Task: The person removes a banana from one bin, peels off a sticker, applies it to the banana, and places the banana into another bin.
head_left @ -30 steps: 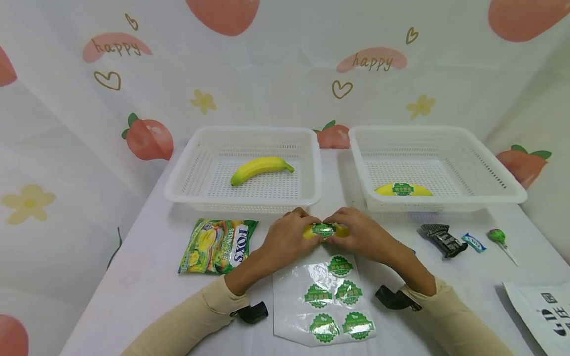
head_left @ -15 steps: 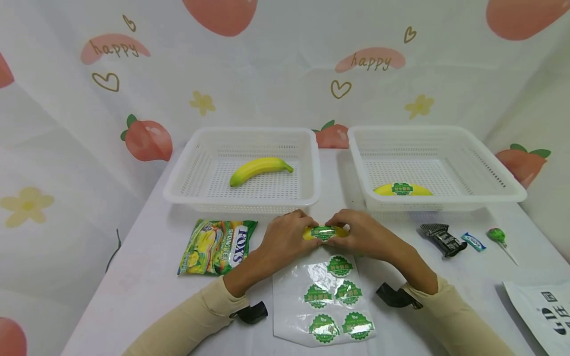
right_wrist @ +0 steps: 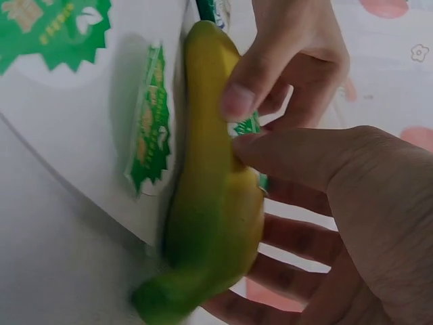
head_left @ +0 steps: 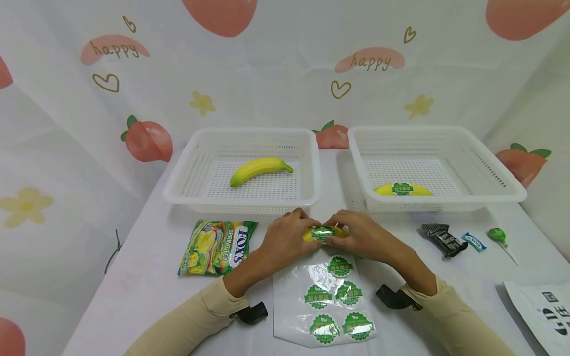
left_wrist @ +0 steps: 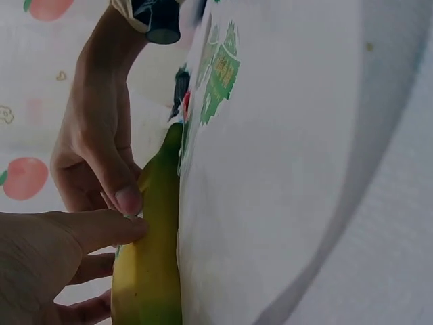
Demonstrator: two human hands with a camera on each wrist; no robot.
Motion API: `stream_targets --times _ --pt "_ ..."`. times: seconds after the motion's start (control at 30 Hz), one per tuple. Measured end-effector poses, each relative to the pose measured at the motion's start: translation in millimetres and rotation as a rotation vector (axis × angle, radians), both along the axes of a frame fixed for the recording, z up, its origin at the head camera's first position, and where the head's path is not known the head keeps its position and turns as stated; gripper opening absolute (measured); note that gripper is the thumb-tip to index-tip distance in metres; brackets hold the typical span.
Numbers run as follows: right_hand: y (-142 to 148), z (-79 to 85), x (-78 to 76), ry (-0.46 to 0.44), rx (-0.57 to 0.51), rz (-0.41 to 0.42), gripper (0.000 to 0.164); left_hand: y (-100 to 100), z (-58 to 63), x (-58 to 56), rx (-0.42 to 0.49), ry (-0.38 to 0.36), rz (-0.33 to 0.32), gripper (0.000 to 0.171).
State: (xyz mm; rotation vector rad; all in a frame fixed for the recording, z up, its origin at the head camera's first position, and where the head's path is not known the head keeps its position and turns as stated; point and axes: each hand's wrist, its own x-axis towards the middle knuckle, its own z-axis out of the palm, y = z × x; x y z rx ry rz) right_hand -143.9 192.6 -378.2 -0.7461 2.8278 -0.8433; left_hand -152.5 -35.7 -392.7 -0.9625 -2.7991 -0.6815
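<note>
and here at the middle of the table (head_left: 147, 301), both hands are on the held banana (right_wrist: 211, 135), down at the far end of the sticker sheet (head_left: 289, 316). the left hand (head_left: 285, 237) has its thumb and fingers curled about one side, the right hand (head_left: 365, 237) pinches the other, thumbs close together, and the green label (head_left: 323, 234) sits between them. to do this well, i'd say, press from the label's middle outwards, evenly, so the edges follow the curve without creasing, and keep the grip light. the surface is a white cloth, with five green stickers showing on the sheet nearest us. far left stands a white basket (head_left: 242, 201) with a plain banana (head_left: 260, 172); far right, another basket (head_left: 445, 200) with a labelled banana (head_left: 423, 190). a candy bag (head_left: 213, 247) lies left, a lollipop (head_left: 497, 236) right, and a peach-print curtain (head_left: 267, 64) hangs behind it all.
</note>
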Motion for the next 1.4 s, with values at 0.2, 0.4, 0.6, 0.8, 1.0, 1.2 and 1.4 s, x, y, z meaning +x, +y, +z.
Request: stream_targets --times 0.2,0.4,0.6,0.8,1.0,1.2,1.4 --pt "2 2.6 1.0 -0.027 -0.019 0.000 0.028 0 1.4 0.1 0.001 0.001 -0.001 0.037" --pt "0 2.3 1.9 -0.034 -0.011 0.000 0.028 1 -0.1 0.9 -0.021 0.015 -0.001 0.038" --pt "0 3.9 1.5 -0.073 -0.019 0.010 0.025 1 0.6 2.0 -0.023 0.012 -0.005 0.036" --pt "7 8.9 0.5 -0.174 -0.049 0.015 0.020 -1 6.3 3.7 -0.005 -0.029 -0.021 0.036" --pt "18 16.7 -0.7 -0.244 0.036 0.032 0.037 0 8.9 4.0 -0.009 -0.041 -0.036 0.037" --pt "29 19.3 -2.7 -0.294 0.035 0.050 0.036 15 26.7 -0.7 0.155 -0.201 -0.169 0.039" --pt "32 20.8 -2.1 -0.336 -0.003 0.037 0.029 46 51.6 -15.2 0.349 -0.390 -0.258 0.047"
